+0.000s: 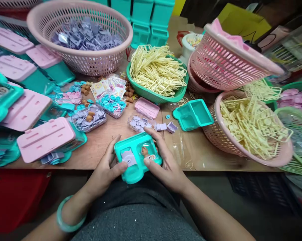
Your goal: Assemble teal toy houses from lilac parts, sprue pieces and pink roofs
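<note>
A teal plastic case [133, 178] with two compartments is held between both hands, just over the table's front edge. My left hand [107, 164] wraps its left side, the thumb lying over the left compartment by a lilac plastic piece [127, 158]. My right hand [167, 164] grips the right side, its thumb at the right compartment, where a small brown figure [144, 151] and a printed label show. Beyond the case are a clear tray of lilac pieces [139, 124], two loose lilac pieces [171, 127] and a pink lid [147, 107].
An open teal case [193, 115] lies to the right. Baskets of yellow frames [157, 72] [248, 124] and lilac parts [88, 35] stand behind and right. Pink-lidded cases [46, 139] pile up at left. Bags of small parts [112, 103] lie mid-table. A tilted pink basket [231, 63] stands at back right.
</note>
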The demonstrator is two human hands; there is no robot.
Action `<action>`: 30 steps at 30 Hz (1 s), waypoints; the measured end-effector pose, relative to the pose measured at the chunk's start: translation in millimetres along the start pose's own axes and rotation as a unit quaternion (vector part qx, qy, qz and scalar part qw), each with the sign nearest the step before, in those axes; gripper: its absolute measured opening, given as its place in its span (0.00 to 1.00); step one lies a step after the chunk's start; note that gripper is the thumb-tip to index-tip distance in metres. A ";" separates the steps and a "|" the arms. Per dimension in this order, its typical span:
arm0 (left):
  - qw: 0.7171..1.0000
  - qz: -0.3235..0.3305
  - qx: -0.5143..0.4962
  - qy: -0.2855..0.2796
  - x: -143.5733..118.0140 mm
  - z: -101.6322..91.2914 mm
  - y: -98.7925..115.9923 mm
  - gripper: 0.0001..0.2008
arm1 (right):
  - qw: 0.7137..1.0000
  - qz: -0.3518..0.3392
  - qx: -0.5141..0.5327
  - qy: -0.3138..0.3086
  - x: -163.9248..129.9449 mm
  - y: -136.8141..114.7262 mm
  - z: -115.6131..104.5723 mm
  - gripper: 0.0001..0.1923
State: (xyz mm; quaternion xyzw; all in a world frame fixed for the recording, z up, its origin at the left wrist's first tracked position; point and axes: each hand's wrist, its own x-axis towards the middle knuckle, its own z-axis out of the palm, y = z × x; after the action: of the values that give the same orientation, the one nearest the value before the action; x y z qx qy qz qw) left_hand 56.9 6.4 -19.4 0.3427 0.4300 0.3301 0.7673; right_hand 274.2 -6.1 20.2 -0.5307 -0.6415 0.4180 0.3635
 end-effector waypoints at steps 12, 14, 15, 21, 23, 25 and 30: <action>0.998 0.040 -0.005 0.049 -24.2 15.5 12.7 0.49 | 0.999 0.014 0.005 0.030 -15.5 -17.6 18.1 0.42; 0.998 0.026 -0.008 0.060 -23.9 18.8 12.5 0.47 | 0.997 0.064 0.035 0.014 -17.5 -14.9 18.0 0.43; 0.998 0.021 -0.007 0.062 -22.1 19.8 11.3 0.46 | 0.995 0.084 0.050 0.013 -17.7 -13.2 18.0 0.44; 0.999 0.008 0.027 0.043 -0.7 18.1 -5.7 0.46 | 0.975 0.164 0.147 0.032 -9.4 -1.5 19.1 0.38; 0.998 0.001 0.033 0.046 3.9 16.6 -9.7 0.47 | 0.970 0.170 0.168 0.038 -5.4 1.7 17.4 0.38; 0.998 -0.002 0.036 0.045 5.0 16.3 -10.2 0.47 | 0.967 0.172 0.187 0.029 -2.9 2.8 14.1 0.38; 0.999 0.025 0.031 0.035 0.2 26.5 -2.9 0.43 | 0.971 0.159 0.177 0.014 -10.2 -0.2 11.5 0.39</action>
State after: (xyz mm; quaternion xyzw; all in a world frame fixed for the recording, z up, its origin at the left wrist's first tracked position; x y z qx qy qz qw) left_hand 81.2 -1.4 -11.4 0.3651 0.4578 0.3471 0.7326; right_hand 265.5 -17.9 15.7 -0.5593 -0.4595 0.5695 0.3896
